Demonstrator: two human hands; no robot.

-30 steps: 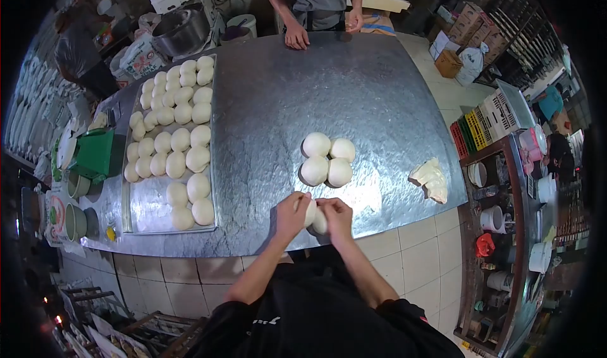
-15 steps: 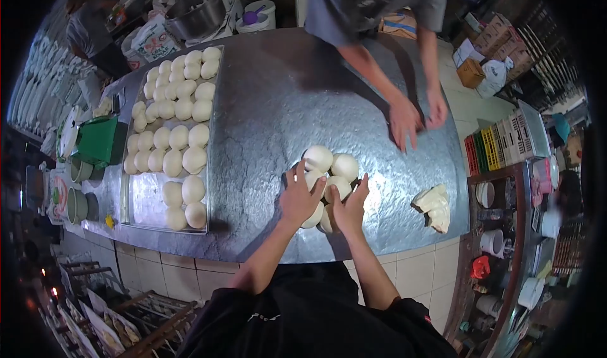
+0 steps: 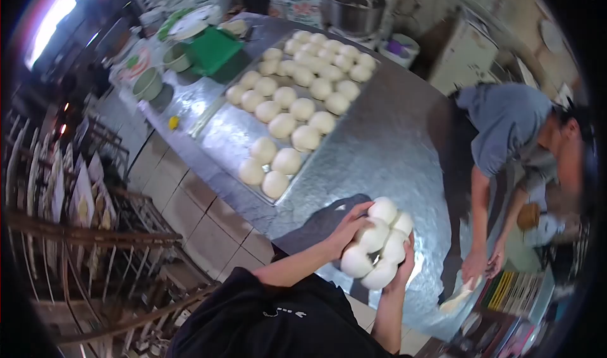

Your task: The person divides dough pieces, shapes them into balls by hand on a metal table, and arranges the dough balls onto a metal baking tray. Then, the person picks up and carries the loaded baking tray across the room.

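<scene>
A cluster of several smooth, round white dough balls (image 3: pixel 374 235), pressed together in two rows, is held up over the metal-topped table (image 3: pixel 363 174). My left hand (image 3: pixel 345 230) grips its left side, with the fingertips near the upper balls. On the opposite side, my right hand (image 3: pixel 406 264) is closed against the balls, its fingers partly hidden behind them. To the left lies a metal tray (image 3: pixel 218 140) carrying rows of similar dough balls (image 3: pixel 283 125). Bare metal shows along its left side, and a smaller group sits at its near end.
A co-worker (image 3: pixel 512 124) leans over the table's right end, both hands at a flattened dough piece (image 3: pixel 456 300). Beyond the tray stand a green scale (image 3: pixel 215 49) and a metal mixing bowl (image 3: pixel 357 10). A rack (image 3: pixel 95 238) is at lower left.
The dough balls between my hands have been lifted off the table and carried toward the tray. My view has turned left. The co-worker's hands have moved to the loose dough piece.
</scene>
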